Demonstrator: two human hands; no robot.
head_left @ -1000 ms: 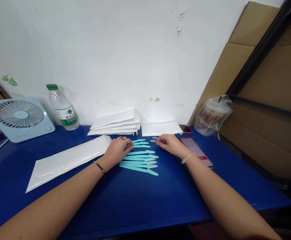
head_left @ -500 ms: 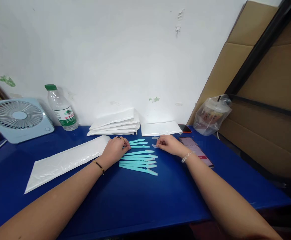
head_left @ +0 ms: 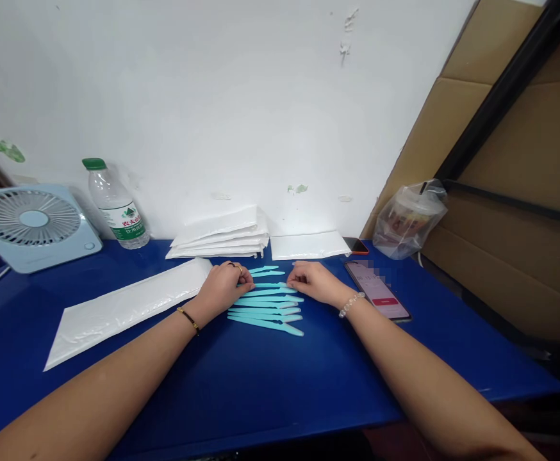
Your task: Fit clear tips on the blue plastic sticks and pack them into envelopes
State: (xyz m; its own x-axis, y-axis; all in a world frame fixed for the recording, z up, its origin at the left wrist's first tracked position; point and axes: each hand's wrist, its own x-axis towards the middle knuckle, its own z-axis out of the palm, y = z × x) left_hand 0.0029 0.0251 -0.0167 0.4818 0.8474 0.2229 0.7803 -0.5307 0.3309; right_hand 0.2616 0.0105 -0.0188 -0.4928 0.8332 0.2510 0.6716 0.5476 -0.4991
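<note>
Several turquoise eyebrow razors (head_left: 265,310) lie roughly side by side on the blue table, blade ends to the right. My left hand (head_left: 229,285) is closed in a pinch on the handle end of one razor (head_left: 268,285) in the upper part of the row. At that razor's blade end, my right hand (head_left: 311,282) has thumb and fingers pressed together around a small clear blade cap, mostly hidden by the fingertips. Two more razors (head_left: 266,271) lie just beyond, partly covered by my left fingers.
A long white padded envelope (head_left: 126,310) lies left of the razors. Behind stand a stack of white envelopes (head_left: 217,237) and another envelope (head_left: 309,245). A phone (head_left: 380,294), a second phone (head_left: 357,246), a bagged drink cup (head_left: 409,218), a water bottle (head_left: 119,205) and a fan (head_left: 34,224) surround the workspace.
My right hand has moved left from the clear caps to the blade end of the razor in my left hand. My left hand has shifted slightly to the right.
</note>
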